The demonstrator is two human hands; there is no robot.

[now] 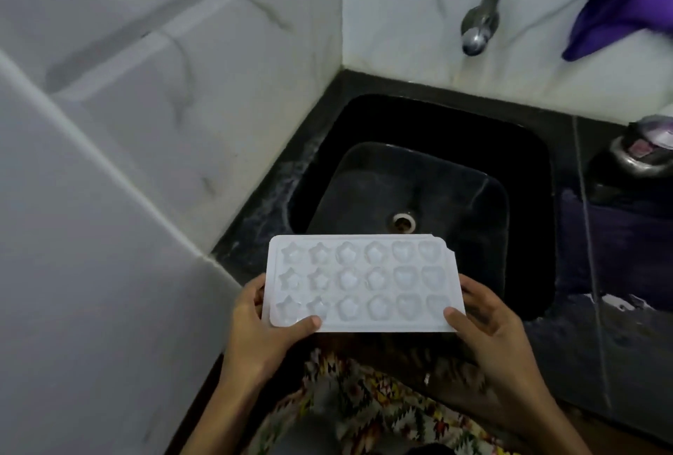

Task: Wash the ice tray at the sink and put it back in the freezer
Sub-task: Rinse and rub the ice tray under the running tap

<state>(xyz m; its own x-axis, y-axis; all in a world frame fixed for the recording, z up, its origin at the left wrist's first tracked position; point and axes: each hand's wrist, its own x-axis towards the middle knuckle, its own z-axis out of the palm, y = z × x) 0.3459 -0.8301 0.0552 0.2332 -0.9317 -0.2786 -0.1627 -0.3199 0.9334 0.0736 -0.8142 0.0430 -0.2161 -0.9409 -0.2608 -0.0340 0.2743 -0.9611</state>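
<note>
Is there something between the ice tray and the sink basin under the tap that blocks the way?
Nothing visible does. Both hands, left hand and right hand, hold the ice tray over the near edge of the sink. The basin holds only its drain, below the tap.
</note>
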